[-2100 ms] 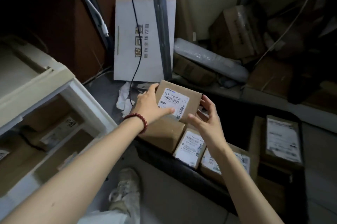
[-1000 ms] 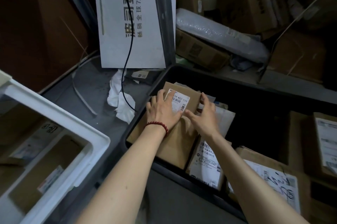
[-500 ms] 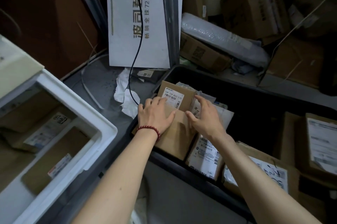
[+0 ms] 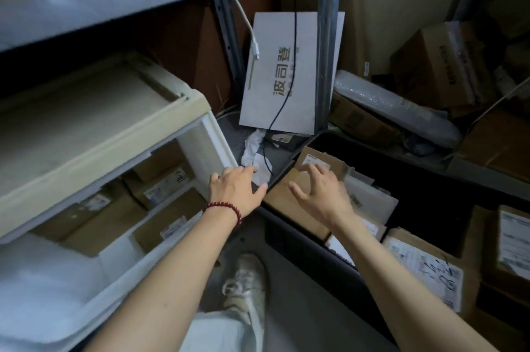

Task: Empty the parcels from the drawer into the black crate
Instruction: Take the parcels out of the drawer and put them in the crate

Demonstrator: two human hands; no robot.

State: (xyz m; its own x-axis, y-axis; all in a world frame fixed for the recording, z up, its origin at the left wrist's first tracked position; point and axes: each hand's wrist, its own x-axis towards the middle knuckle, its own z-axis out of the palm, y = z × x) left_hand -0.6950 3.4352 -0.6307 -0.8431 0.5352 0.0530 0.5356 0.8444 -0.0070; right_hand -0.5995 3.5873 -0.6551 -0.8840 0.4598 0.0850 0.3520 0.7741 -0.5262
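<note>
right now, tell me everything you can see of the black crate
The black crate is an open-topped rectangular bin, plastic by its look, standing level and low beside the white drawer. Its near wall runs diagonally across the view. Brown cardboard parcels with white labels fill its near side; the far side is too dark to read. The right hand is spread above the parcels, and the left hand is at the corner nearest the drawer; contact is unclear.
</note>
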